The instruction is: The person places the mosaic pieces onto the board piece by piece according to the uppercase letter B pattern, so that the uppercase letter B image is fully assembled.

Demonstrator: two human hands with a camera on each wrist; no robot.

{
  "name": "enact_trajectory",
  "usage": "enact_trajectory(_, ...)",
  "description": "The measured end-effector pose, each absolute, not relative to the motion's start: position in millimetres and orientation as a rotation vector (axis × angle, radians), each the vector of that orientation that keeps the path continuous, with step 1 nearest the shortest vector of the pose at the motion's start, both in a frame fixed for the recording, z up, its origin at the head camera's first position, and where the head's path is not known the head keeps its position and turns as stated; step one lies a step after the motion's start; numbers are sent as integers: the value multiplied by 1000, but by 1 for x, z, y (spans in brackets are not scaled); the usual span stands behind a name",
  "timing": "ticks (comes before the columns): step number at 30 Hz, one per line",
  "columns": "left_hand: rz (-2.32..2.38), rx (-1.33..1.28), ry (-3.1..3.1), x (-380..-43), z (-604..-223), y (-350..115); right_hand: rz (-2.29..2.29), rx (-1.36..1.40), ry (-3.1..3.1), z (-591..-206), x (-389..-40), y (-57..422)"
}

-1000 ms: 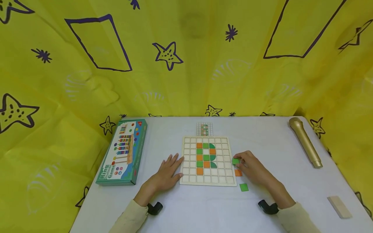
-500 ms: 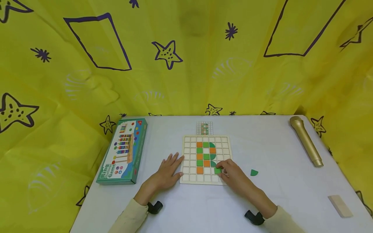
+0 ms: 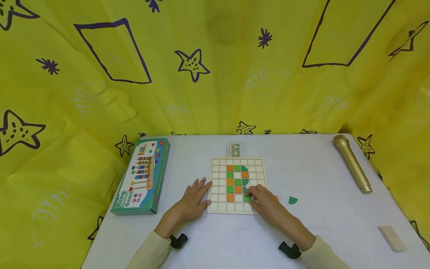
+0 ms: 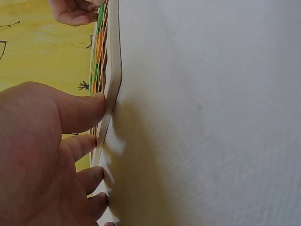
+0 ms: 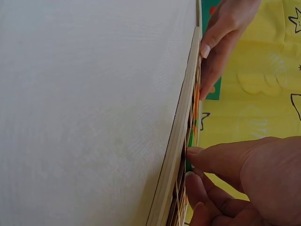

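A wooden grid board [image 3: 215, 206] lies flat, with orange and green pieces forming an R-like shape in its cells. My right hand [image 3: 267, 203] is over the board's lower right part, thumb and finger pinching a green square tile [image 3: 246, 198] at the cell below the dark green curved pieces. From the right wrist, that green tile [image 5: 189, 157] shows edge-on between the fingertips. Beside the board's left edge rests my left hand [image 3: 193, 200], fingers spread. In the left wrist view its thumb [image 4: 87, 113] touches the board's rim [image 4: 114, 61].
Behind the board lies a small pattern card [image 3: 236, 148]. A dark green quarter-round piece [image 3: 293, 200] and a partly hidden orange tile [image 3: 277, 197] are to the right. Further out are a game box [image 3: 141, 179], a golden microphone [image 3: 352, 164] and a wooden block [image 3: 392, 238].
From beyond the board's right edge, my right hand has carried the green tile left over the board and lowered it to a cell. The quarter-round piece has come into sight. My left hand stays put.
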State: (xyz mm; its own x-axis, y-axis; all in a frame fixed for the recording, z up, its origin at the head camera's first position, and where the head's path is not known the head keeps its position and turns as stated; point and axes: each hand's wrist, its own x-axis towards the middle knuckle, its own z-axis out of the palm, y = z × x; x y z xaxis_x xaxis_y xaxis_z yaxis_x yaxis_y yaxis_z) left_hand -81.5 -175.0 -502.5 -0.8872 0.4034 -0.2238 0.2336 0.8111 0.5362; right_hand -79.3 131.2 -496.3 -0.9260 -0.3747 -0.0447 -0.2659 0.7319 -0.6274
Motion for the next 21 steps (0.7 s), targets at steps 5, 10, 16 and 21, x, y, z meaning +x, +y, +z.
enact_trajectory(5, 730, 485, 2672, -82, -504, -175, -938, -566, 2796, -496, -80, 133)
enact_trajectory(10, 728, 485, 2678, -82, -507, -175, -916, -630, 2808, -494, -81, 138)
enact_trajectory(16, 725, 484, 2684, -82, -507, -175, -956, -531, 2795, -486, -85, 166)
enact_trajectory(21, 713, 492, 2683, -81, -506, -175, -976, -416, 2793, -476, -84, 200)
